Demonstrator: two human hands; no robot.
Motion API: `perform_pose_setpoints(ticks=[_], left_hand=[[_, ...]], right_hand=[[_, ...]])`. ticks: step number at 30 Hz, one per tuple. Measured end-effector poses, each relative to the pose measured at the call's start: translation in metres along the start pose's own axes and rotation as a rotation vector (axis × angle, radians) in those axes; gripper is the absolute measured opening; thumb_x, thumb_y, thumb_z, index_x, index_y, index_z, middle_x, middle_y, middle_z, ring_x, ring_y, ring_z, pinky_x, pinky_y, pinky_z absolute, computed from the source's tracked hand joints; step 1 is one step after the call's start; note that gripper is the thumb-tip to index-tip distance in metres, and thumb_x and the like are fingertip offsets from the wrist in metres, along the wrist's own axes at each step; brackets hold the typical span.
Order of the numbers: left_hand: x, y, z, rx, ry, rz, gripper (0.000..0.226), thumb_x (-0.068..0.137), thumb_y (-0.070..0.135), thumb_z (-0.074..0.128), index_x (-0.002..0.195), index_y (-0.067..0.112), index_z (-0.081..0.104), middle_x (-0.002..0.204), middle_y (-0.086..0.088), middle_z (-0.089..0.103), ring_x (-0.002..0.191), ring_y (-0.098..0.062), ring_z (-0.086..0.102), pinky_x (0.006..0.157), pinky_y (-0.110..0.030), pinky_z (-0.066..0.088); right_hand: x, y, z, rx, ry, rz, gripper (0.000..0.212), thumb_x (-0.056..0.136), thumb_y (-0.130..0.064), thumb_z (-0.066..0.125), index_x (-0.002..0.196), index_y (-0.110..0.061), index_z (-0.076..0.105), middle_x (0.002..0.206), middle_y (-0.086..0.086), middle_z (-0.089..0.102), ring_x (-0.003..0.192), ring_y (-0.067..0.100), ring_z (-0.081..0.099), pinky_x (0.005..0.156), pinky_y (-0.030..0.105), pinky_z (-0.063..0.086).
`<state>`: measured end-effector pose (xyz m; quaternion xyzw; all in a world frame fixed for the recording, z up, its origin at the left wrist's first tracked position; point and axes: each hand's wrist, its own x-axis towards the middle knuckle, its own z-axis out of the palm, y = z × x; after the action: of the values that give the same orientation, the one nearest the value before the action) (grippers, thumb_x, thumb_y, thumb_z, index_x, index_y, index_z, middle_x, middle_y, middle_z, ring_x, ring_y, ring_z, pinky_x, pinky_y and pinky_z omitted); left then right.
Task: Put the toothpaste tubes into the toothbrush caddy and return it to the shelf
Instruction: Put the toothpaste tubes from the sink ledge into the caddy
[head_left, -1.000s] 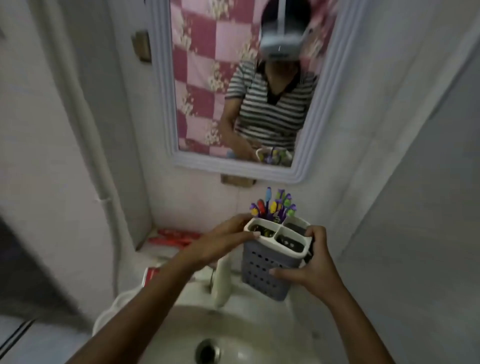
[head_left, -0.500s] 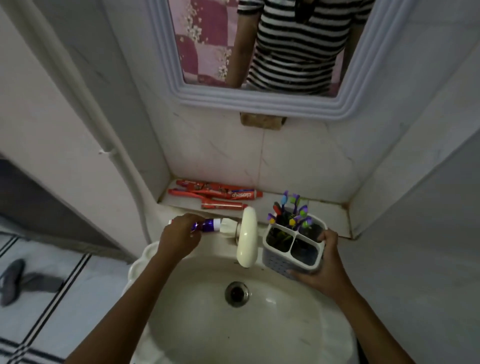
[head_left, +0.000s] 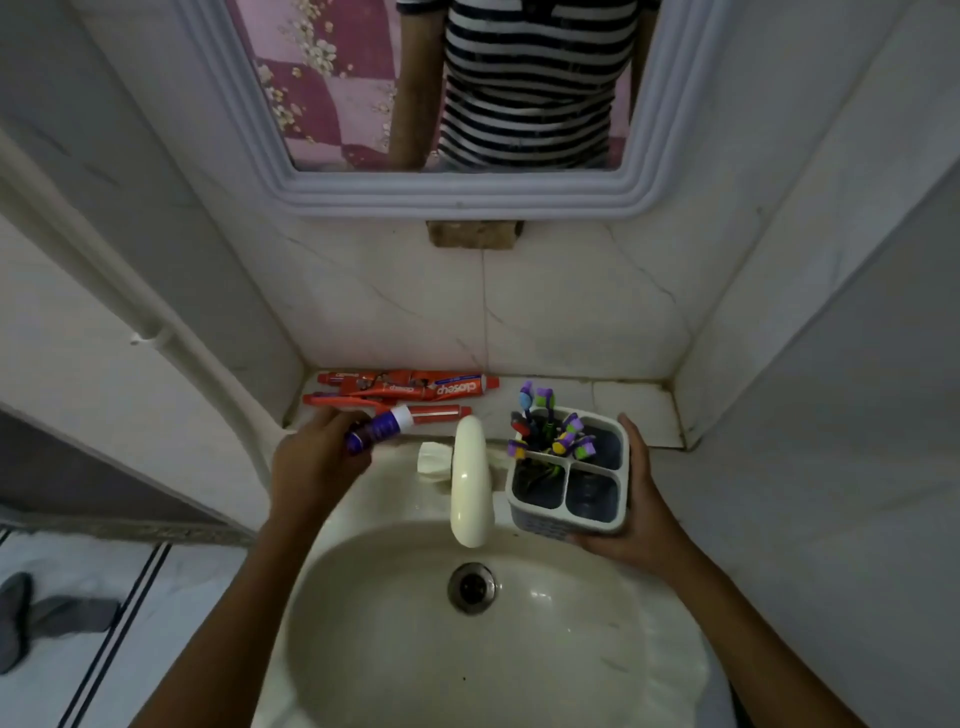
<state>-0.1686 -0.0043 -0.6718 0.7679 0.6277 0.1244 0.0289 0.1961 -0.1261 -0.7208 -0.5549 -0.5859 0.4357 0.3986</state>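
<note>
Since half a second ago, the left hand has lifted the purple toothpaste tube a little off the sink edge; the right hand has kept the caddy in place. Left fingers are curled around the tube's tail, and its white cap end sticks out past them, toward the red tubes on the shelf. Its long axis runs from lower left to upper right. Right fingers are wrapped around the caddy's far side and bottom. Toothbrushes fill the back compartment, so I think the tube may catch on them, or slip into the basin.
</note>
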Motion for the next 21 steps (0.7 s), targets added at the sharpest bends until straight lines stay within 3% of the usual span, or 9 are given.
perform_pose_setpoints(ticks=[3, 6, 9, 12, 16, 19, 21], left_hand=[[0.017, 0.025, -0.053, -0.209, 0.207, -0.032, 0.045, 0.073, 0.025, 0.08, 0.115, 0.022, 0.066, 0.103, -0.006, 0.066, 0.078, -0.025, 0.063, 0.061, -0.03, 0.045], [0.046, 0.071, -0.103, -0.305, 0.232, 0.26, 0.048, 0.075, 0.027, 0.08, 0.119, 0.018, 0.065, 0.107, -0.006, 0.062, 0.084, -0.012, 0.054, 0.068, -0.029, 0.045], [0.07, 0.13, -0.119, -0.129, 0.023, 0.577, 0.053, 0.076, 0.041, 0.073, 0.125, 0.027, 0.059, 0.114, 0.001, 0.061, 0.089, -0.013, 0.058, 0.071, -0.034, 0.054], [0.08, 0.182, -0.107, 0.137, -0.14, 0.902, 0.049, 0.077, 0.042, 0.07, 0.124, 0.032, 0.059, 0.115, 0.006, 0.063, 0.09, -0.015, 0.065, 0.075, -0.035, 0.054], [0.083, 0.23, -0.093, 0.478, -0.149, 1.194, 0.041, 0.082, 0.03, 0.066, 0.123, 0.03, 0.059, 0.114, 0.002, 0.065, 0.1, -0.021, 0.063, 0.084, -0.037, 0.041], [0.08, 0.252, -0.091, 0.682, -0.116, 1.324, 0.036, 0.084, 0.021, 0.064, 0.119, 0.029, 0.061, 0.114, 0.001, 0.064, 0.101, -0.024, 0.061, 0.088, -0.039, 0.037], [0.074, 0.264, -0.088, 0.794, -0.146, 1.363, 0.033, 0.087, 0.015, 0.059, 0.117, 0.029, 0.063, 0.117, 0.0, 0.061, 0.105, -0.025, 0.059, 0.093, -0.04, 0.036]], right_hand=[[0.001, -0.001, -0.001, 0.015, -0.001, -0.024, 0.141, 0.059, 0.014, 0.089, 0.156, -0.017, -0.009, 0.15, -0.035, 0.033, 0.139, -0.002, 0.041, 0.104, 0.014, 0.044], [0.001, 0.0, -0.001, -0.001, 0.012, -0.035, 0.14, 0.06, 0.008, 0.091, 0.157, -0.016, -0.007, 0.154, -0.029, 0.031, 0.143, 0.0, 0.038, 0.107, 0.014, 0.041], [0.001, 0.003, 0.0, -0.003, 0.03, -0.019, 0.135, 0.06, 0.005, 0.093, 0.157, -0.018, 0.001, 0.157, -0.013, 0.034, 0.144, 0.006, 0.038, 0.108, 0.017, 0.041], [0.0, 0.007, 0.002, 0.003, 0.06, 0.006, 0.127, 0.06, 0.002, 0.094, 0.156, -0.016, 0.013, 0.155, -0.001, 0.04, 0.143, 0.013, 0.042, 0.108, 0.02, 0.044], [0.001, 0.009, 0.003, 0.012, 0.072, 0.014, 0.128, 0.059, 0.006, 0.093, 0.156, -0.015, 0.012, 0.156, 0.004, 0.037, 0.142, 0.008, 0.042, 0.109, 0.017, 0.041], [0.001, 0.008, 0.001, 0.024, 0.069, 0.024, 0.128, 0.059, 0.006, 0.092, 0.154, -0.025, 0.011, 0.157, -0.001, 0.035, 0.14, -0.002, 0.041, 0.107, 0.013, 0.039], [0.001, 0.009, 0.001, 0.039, 0.061, 0.025, 0.128, 0.06, 0.01, 0.09, 0.154, -0.022, 0.009, 0.157, -0.002, 0.032, 0.139, -0.005, 0.04, 0.106, 0.011, 0.039]])
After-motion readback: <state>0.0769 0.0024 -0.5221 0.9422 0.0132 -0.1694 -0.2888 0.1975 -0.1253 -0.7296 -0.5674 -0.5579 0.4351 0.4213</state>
